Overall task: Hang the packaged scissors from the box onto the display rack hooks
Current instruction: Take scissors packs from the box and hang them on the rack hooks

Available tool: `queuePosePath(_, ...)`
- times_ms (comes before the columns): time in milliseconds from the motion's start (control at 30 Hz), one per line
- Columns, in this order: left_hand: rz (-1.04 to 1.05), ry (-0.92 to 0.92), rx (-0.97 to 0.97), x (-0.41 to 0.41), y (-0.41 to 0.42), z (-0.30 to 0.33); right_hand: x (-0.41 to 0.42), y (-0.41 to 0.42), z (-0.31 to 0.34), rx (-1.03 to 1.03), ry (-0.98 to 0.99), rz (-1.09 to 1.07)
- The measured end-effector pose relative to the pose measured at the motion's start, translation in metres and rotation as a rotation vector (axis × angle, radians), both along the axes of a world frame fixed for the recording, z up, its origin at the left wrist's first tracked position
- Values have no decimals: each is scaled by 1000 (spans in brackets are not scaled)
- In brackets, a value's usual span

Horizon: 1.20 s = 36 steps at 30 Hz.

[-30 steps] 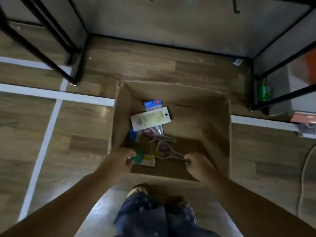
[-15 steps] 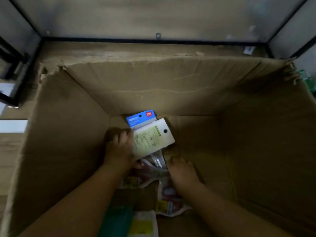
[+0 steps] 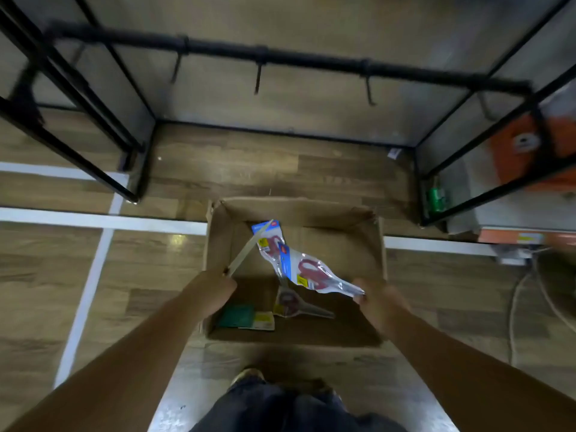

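Holding packaged scissors [image 3: 311,269] above the box [image 3: 367,307], the right hand [image 3: 378,302] pinches their tip; the left hand [image 3: 215,291] grips a pale card [image 3: 247,249]. Beyond both, the rack hooks [image 3: 258,77] hang bare. More packs [image 3: 296,305] wait below.

One head-worn camera looks steeply down from standing height: box [image 3: 324,226] near centre, rack bar [image 3: 280,59] at 12 o'clock, farther off.

Dim, murky light; glare on the floor [image 3: 176,240]; rack bar [image 3: 280,59] motion-blurred (edges bow, wide-angle).
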State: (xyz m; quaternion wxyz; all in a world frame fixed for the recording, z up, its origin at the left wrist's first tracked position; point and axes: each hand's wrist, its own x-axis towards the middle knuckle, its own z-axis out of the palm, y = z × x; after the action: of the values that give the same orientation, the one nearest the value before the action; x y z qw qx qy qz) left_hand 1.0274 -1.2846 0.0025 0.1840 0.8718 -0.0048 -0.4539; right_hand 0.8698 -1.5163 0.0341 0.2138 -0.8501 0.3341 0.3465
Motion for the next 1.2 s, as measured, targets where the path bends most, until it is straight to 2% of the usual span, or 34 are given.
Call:
queuePosePath(67, -37, 10, -52, -2, -2, 88, 0, 2, 86, 41, -66, -135)
queuePosePath(133, -34, 4, -141, -6, -2, 173, -5, 9, 168, 43, -130, -180)
queuePosePath(233, -22, -9, -299, -11, 2, 287, -12, 24, 264, 121, -299, -280)
queuePosePath(300, 154, 69, -445, -13, 12, 345, -16, 31, 312, 133, -432, -290)
queuePosePath(400, 412, 76, -624, -13, 24, 413, -15, 33, 375, 162, -655, -310)
queuePosePath(500, 582, 70, -834, -16, 15, 478, -15, 33, 435, 357, -924, -409)
queuePosePath(567, 632, 135, -989, -20, 5, 517, -15, 31, 471, 476, -1023, -470)
queuePosePath(667, 668, 155, -1113, -22, -10, 554, -11, 26, 522, 569, -1102, -500)
queuePosePath(833, 564, 137, -1327, -29, -35, 596, -7, 21, 574, 653, -1231, -473)
queuePosePath(967, 572, 49, -1452, -37, -49, 614, -7, 23, 584, 687, -1221, -432)
queuePosePath(1200, 583, -40, -1436, -49, -60, 623, -8, 26, 566, 746, -1165, -421)
